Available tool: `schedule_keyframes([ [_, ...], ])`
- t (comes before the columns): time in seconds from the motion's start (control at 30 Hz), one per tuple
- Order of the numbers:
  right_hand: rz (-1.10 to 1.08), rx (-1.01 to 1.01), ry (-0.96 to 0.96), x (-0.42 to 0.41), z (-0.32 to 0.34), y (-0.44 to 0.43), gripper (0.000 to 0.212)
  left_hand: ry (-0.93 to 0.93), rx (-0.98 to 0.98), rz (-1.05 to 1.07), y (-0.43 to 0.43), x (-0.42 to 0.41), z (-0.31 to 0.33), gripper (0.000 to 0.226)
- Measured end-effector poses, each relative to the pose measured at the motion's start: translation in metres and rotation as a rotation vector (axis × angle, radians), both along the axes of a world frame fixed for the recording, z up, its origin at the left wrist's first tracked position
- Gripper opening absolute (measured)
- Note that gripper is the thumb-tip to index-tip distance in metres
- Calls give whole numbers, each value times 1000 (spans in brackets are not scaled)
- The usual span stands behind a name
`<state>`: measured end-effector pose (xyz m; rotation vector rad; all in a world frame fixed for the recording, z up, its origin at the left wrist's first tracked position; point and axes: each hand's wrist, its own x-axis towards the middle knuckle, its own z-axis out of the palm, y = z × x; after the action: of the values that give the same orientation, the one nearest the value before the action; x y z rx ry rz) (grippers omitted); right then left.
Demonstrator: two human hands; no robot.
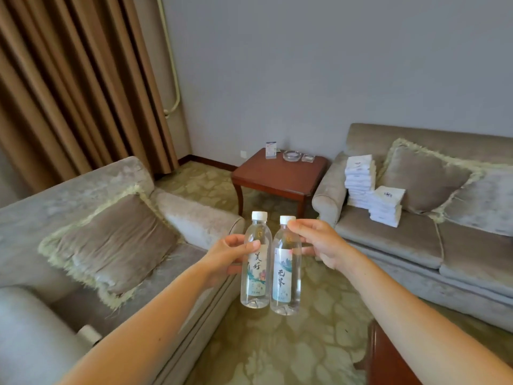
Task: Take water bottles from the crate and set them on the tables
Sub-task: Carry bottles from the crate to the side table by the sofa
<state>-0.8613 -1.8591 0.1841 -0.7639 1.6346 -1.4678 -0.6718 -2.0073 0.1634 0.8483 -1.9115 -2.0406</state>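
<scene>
**Two Bottles Held Side by Side Above the Carpet**

The left grip (229, 257) was closed round the upper body of the left water bottle (256, 273). Its thumb lay across the front just above the label and its fingers curled behind. The right grip (323, 243) pinched the right water bottle (285, 279) high up, with the thumb tip against the neck just under the white cap and the other fingers wrapped behind. Both bottles stood upright in the air, touching or nearly touching each other, and both were clear, full and capped. They hung over the patterned carpet (277, 354), resting on nothing.

Well beyond them, in the corner of the room, stood a dark wooden corner bench (274, 179). At its far edge it carried a small upright card (270, 150), a glass ashtray (292, 155) and a small clear dish (308, 158). To its right was a grey sofa (388, 240) with two stacks of folded white cloths (361, 179) and fringed cushions. On the left sat a second grey sofa (83, 187) with a fringed cushion (111, 245), backed by brown curtains (69, 79). The corner of a near bench (388, 362) showed at the lower right, beneath the right forearm.
</scene>
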Motion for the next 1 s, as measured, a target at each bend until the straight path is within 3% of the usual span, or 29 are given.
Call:
schedule_keyframes([
  [0.2,-80,-22,-33,-58,8,-64,17,15,-34,-81,-72,-72,14,55],
  [0.57,-155,12,-86,-201,-7,-187,26,-53,-24,-162,-203,-220,0,52],
  [1.0,-33,5,-10,-441,11,-360,15,-7,-10,-5,-349,-451,2,46],
])
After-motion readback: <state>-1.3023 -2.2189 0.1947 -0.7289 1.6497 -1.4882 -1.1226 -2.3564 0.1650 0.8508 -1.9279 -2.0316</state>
